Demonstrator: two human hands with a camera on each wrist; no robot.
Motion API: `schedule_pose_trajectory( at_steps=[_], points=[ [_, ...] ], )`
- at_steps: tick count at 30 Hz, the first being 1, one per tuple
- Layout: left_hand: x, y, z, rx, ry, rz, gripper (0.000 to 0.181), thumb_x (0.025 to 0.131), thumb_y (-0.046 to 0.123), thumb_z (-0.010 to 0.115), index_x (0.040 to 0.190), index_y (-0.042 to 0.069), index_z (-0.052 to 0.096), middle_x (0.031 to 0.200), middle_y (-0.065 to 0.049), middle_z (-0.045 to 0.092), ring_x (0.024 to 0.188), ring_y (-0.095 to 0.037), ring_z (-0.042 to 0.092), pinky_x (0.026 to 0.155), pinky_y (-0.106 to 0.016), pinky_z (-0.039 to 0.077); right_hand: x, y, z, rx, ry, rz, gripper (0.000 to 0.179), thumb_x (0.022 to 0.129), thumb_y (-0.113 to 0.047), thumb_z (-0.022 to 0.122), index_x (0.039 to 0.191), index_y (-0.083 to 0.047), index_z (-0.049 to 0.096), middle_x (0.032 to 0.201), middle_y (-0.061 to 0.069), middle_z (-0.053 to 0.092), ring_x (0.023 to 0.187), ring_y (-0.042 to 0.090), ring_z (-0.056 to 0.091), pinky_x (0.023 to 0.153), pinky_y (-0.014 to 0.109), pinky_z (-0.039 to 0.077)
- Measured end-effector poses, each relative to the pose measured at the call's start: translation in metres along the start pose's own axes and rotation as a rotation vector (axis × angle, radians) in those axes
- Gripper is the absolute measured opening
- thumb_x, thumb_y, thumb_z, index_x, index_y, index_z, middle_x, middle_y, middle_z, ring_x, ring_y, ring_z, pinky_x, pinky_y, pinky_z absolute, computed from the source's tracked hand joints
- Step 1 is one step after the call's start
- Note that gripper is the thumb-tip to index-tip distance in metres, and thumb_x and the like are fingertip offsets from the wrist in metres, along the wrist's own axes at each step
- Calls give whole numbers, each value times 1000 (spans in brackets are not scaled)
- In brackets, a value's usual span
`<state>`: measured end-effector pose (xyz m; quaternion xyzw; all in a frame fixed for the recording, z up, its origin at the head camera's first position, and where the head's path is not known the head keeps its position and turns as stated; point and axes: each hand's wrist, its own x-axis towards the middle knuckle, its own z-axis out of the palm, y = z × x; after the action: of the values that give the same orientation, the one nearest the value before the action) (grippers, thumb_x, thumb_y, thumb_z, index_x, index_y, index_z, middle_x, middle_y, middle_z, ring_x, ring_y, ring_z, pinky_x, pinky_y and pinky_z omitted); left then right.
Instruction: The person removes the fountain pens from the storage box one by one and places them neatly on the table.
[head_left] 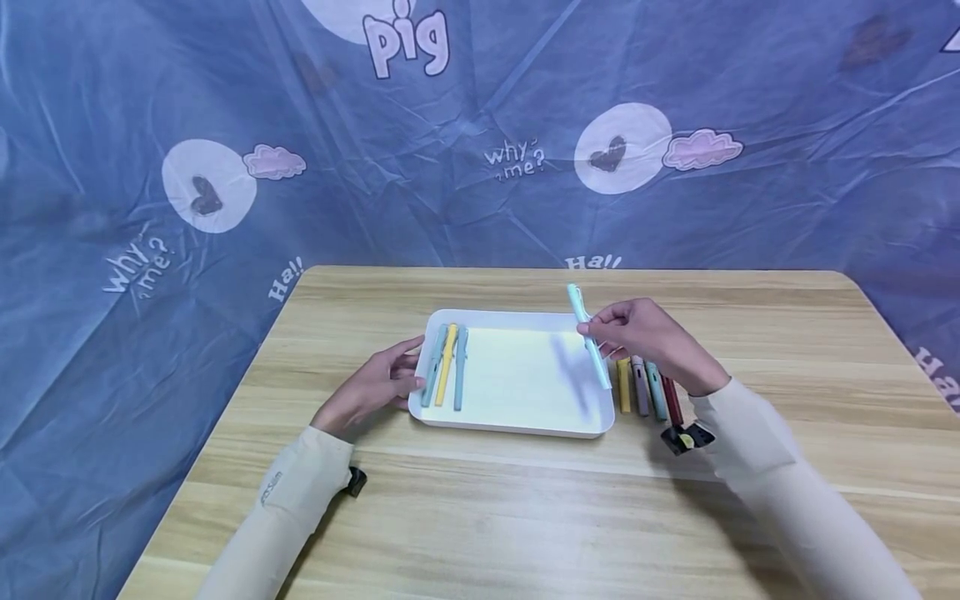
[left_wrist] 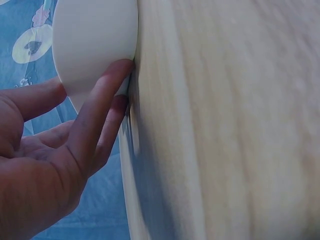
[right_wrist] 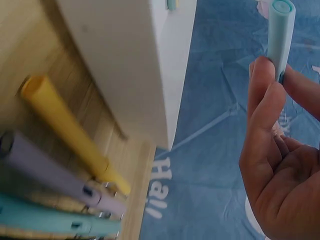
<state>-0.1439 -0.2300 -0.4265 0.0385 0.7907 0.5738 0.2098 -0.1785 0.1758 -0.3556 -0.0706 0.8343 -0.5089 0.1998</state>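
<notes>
My left hand (head_left: 380,383) grips the left end of a white tray (head_left: 517,425), thumb at the rim and fingertips low on the outer wall in the left wrist view. Inside the tray, at its left side, a blue pen (head_left: 433,371), a yellow pen (head_left: 446,367) and another blue pen (head_left: 460,371) lie side by side. Over the tray's right end, my right hand (head_left: 648,337) pinches a light mint pen (head_left: 598,363) between thumb and fingers. The right wrist view shows one end of this mint pen (right_wrist: 281,37) sticking out past the fingertips.
On the wooden table (head_left: 480,517), right of the tray, lie a yellow pen (head_left: 624,387), a purple pen (head_left: 640,387), a mint pen (head_left: 656,392) and a dark red pen (head_left: 672,404), partly hidden by my right hand. A blue printed cloth (head_left: 465,217) hangs behind.
</notes>
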Motion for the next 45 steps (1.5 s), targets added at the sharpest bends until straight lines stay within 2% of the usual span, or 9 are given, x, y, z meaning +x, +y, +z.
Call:
schedule_pose_trajectory(
  at_steps=[5, 10, 18, 23, 31, 38, 45],
  points=[
    [0, 0, 0, 5, 4, -4, 76, 103, 2, 62, 167, 9, 20, 155, -29, 42, 122, -38, 60, 83, -41, 63, -5, 11, -9, -14, 25, 16, 45, 99, -32, 73, 118, 8, 66, 91, 2, 69, 83, 19, 66, 78, 35, 60],
    [0, 1, 1, 9, 6, -9, 76, 103, 2, 62, 167, 9, 20, 154, -29, 42, 121, -37, 61, 82, -41, 63, -10, 19, -17, -31, 45, 28, 46, 99, -34, 73, 118, 8, 66, 91, 3, 67, 82, 17, 64, 78, 33, 61],
    [0, 1, 2, 9, 13, -20, 76, 103, 2, 62, 167, 11, 21, 153, -28, 43, 121, -37, 61, 81, -40, 63, -17, 31, -29, -25, 76, 48, 54, 100, -39, 72, 122, 9, 62, 95, 4, 67, 84, 15, 66, 83, 35, 62],
    [0, 1, 2, 9, 10, -13, 77, 103, 2, 62, 167, 10, 20, 153, -29, 43, 121, -38, 61, 82, -41, 63, -21, 39, -35, -37, 95, 67, 56, 100, -41, 71, 123, 8, 62, 95, 2, 67, 85, 13, 66, 81, 31, 61],
    [-1, 1, 2, 17, 17, -9, 76, 103, 1, 61, 167, 10, 21, 152, -29, 43, 121, -39, 60, 82, -40, 63, -26, 50, -43, -27, 106, 78, 54, 100, -39, 71, 123, 9, 59, 95, 1, 67, 83, 12, 66, 78, 29, 61],
    [-1, 1, 1, 12, 7, -8, 76, 104, 1, 61, 167, 10, 20, 153, -29, 43, 121, -38, 61, 83, -41, 63, -29, 58, -47, -24, 112, 84, 57, 101, -39, 70, 126, 12, 57, 98, 3, 67, 83, 11, 67, 80, 32, 62],
    [-1, 1, 1, 13, 5, -5, 76, 104, 1, 61, 167, 10, 20, 153, -29, 43, 121, -38, 61, 83, -41, 63, -32, 67, -51, -41, 139, 80, 56, 100, -36, 71, 125, 13, 60, 96, 0, 70, 81, 9, 68, 78, 31, 62]
  ],
)
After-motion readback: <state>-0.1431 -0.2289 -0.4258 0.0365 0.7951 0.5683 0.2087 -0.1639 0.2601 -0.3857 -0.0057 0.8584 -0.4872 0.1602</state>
